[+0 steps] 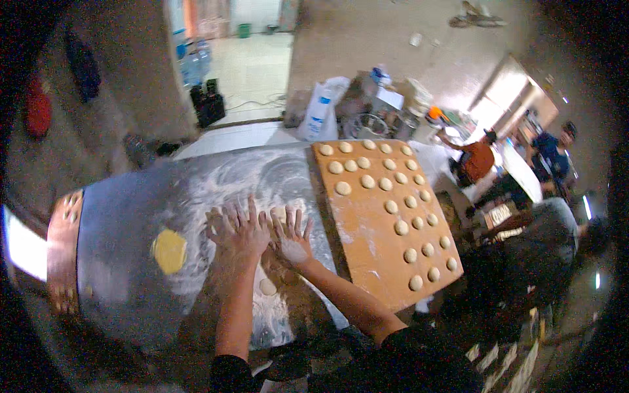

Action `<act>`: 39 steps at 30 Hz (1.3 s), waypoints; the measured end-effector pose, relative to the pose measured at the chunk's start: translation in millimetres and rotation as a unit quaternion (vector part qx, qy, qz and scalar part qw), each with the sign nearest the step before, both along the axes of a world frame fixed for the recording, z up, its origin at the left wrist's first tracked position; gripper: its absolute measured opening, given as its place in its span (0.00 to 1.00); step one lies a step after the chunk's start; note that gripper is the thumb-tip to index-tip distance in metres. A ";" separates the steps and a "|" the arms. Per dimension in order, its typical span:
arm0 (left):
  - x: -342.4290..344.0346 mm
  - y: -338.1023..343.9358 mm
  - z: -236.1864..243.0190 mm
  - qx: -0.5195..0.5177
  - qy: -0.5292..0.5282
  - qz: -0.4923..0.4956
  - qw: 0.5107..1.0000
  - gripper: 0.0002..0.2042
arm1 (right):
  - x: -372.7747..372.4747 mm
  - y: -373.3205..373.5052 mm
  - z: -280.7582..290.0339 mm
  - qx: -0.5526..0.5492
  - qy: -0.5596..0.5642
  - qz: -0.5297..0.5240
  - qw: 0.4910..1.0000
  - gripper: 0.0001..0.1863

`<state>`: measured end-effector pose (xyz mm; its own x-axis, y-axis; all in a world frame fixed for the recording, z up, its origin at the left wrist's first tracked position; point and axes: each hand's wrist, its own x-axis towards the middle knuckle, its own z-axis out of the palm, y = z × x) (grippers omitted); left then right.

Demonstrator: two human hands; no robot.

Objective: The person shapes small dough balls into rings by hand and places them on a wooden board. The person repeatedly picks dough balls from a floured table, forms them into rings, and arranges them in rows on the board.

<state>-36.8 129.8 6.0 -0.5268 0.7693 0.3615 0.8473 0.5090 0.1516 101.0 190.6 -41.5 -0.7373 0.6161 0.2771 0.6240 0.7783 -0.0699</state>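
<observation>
My left hand (239, 229) and my right hand (293, 239) lie side by side, palms down, on the floured dark table (124, 229). Fingers are spread on both, and white flour coats them. Pale bits, perhaps dough, show around the fingers; whatever lies under the palms is hidden. Between my forearms, nearer to me, rests a round dough ball (267, 287). Left of my hands is a flat yellow slab (169, 251) whose kind I cannot make out. To the right, a wooden board (360, 229) carries several rows of small pale dough balls.
Past the table's far edge stand a white sack (323, 108) and a cluttered heap of containers. A person in an orange top (477, 160) and another in dark blue (553, 154) are at the right. A copper-coloured strip (63, 252) borders the table's left end.
</observation>
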 end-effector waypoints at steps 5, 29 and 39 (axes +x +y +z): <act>21.6 15.8 1.7 -0.024 0.123 -0.020 0.992 0.33 | 159.9 21.9 72.4 -0.120 0.156 -0.170 0.966 0.30; 156.4 111.4 71.4 -0.029 -0.495 -0.191 0.847 0.17 | 221.7 52.5 121.6 -0.463 0.037 0.059 0.884 0.19; 142.4 44.5 85.9 -0.107 -0.046 -0.151 0.982 0.13 | 427.7 305.7 105.7 -0.033 0.259 -0.330 0.907 0.13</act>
